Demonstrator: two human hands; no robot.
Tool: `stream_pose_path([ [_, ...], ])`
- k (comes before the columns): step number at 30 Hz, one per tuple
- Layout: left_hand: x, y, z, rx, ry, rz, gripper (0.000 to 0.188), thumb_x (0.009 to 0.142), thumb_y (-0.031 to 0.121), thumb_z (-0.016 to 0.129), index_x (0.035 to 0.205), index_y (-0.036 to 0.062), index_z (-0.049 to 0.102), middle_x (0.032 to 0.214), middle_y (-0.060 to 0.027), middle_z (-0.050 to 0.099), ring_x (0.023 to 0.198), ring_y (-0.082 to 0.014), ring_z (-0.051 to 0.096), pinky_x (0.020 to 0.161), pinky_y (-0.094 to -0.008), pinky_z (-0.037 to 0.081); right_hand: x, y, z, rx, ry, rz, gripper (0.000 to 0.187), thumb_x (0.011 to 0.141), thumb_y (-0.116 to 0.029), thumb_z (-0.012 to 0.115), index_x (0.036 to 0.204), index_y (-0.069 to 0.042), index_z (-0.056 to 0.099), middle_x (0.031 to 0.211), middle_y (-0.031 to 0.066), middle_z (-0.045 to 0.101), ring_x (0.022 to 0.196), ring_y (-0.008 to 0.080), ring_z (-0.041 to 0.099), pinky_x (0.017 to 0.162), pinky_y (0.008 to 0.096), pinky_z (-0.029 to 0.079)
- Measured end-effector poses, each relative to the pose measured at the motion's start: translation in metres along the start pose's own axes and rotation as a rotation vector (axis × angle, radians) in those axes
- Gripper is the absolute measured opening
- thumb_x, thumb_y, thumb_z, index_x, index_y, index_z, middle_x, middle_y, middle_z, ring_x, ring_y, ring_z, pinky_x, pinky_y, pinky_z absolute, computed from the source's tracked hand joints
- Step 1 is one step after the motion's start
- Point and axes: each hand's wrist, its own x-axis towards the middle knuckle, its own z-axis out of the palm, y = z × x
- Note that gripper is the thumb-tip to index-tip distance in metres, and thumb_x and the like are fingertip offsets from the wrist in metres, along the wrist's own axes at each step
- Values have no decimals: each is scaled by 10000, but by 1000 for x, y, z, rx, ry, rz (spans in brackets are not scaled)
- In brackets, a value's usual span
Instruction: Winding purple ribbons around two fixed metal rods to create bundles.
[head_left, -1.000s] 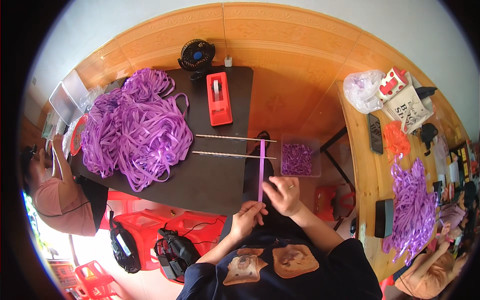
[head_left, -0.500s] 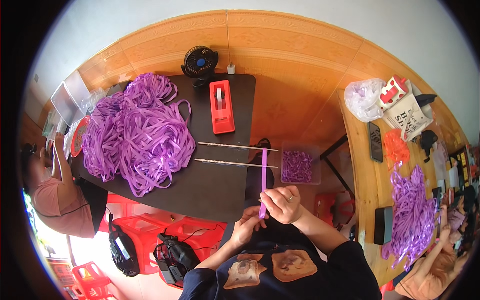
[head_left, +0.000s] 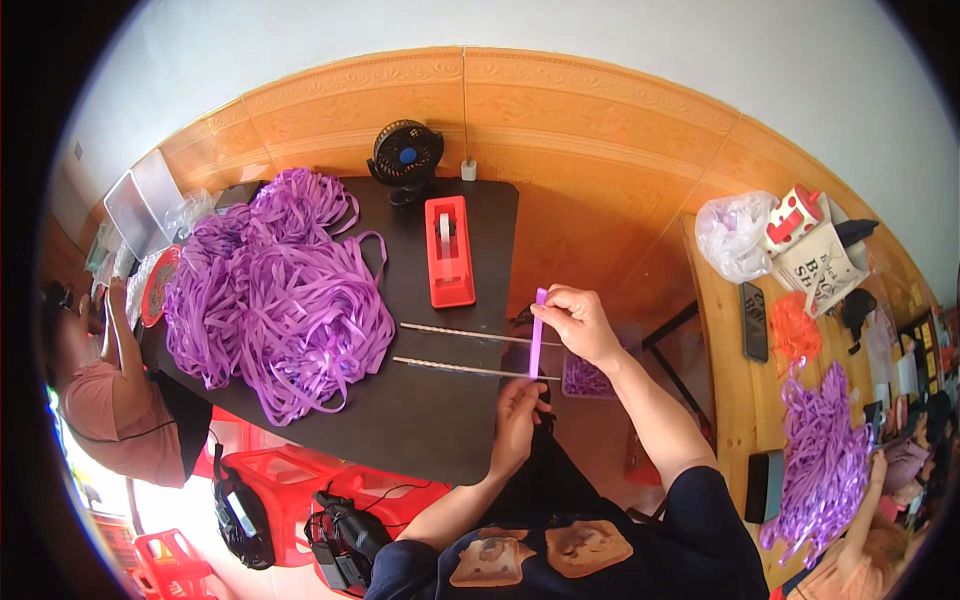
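A short strip of purple ribbon (head_left: 536,345) runs across two thin twisted metal rods, the far rod (head_left: 465,331) and the near rod (head_left: 460,368), close to their right ends. My right hand (head_left: 582,322) pinches the ribbon's far end, beyond the far rod. At the near rod, my left hand (head_left: 516,415) has its fingers closed on the ribbon's near end. Both rods stick out past the right edge of the black table (head_left: 440,430). To their left lies a big tangled heap of purple ribbon (head_left: 290,290).
Beyond the rods stand a red tape dispenser (head_left: 450,255) and a black fan (head_left: 407,160). A clear bin (head_left: 590,378) of purple pieces sits below, partly behind my right arm. On the wooden table (head_left: 735,400) lies more purple ribbon (head_left: 822,450). People sit at both sides; red stools (head_left: 285,480) stand at left.
Both hands have moved away from my body toward the rods. My right hand has shifted to the ribbon's far end, and my left hand has come up to the near rod. The view has tilted slightly.
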Motion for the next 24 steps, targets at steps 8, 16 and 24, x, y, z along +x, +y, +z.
stream_pose_path([
  [8, 42, 7, 15, 45, 229, 173, 284, 962, 137, 500, 1218, 24, 546, 1124, -78, 598, 947, -138, 586, 791, -256, 451, -13, 50, 0, 298, -26, 488, 124, 852, -73, 641, 754, -6, 679, 697, 5, 618, 654, 59, 527, 614, 219, 404],
  [16, 50, -3, 21, -87, 89, 478, 221, 952, 139, 529, 1118, 14, 604, 1271, -119, 512, 1235, -213, 440, 1034, -367, 342, -46, 71, 8, 701, -112, 834, 156, 887, -144, 608, 943, -13, 674, 844, 49, 673, 755, 141, 629, 725, 274, 496],
  [24, 26, -3, 20, -218, 109, 316, 169, 925, 92, 543, 1003, 5, 664, 1114, -89, 605, 1121, -196, 524, 1004, -343, 358, -106, 44, 25, 634, 148, 369, 284, 861, 17, 561, 1145, 22, 578, 1056, 82, 637, 1002, 163, 593, 905, 287, 449],
])
